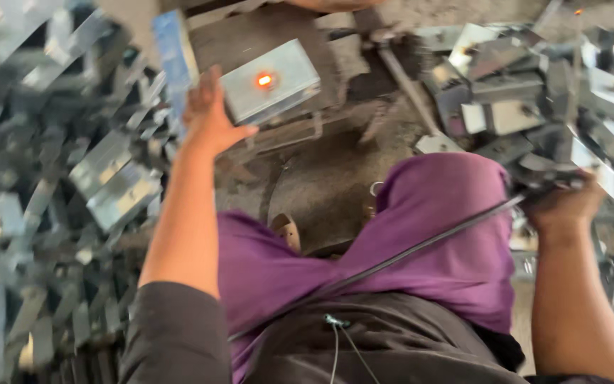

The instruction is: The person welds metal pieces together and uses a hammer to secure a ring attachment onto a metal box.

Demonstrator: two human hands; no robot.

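My left hand (207,114) reaches forward with its fingers spread, just left of a grey metal bracket (271,80) that lies on the dark work surface and bears a glowing orange spot. The hand touches or nearly touches the bracket's left edge and a blue-tinted metal piece (174,53) behind it; I cannot tell which. My right hand (564,203) is closed around a dark handle with a black cable (421,245) running back across my purple-clad knee (438,213). The picture is blurred by motion.
A large heap of shiny metal brackets (58,178) fills the left side. Another pile of similar brackets (534,99) lies at the upper right. A dark rod (410,85) lies slanted on the dirty work surface (321,178) between them.
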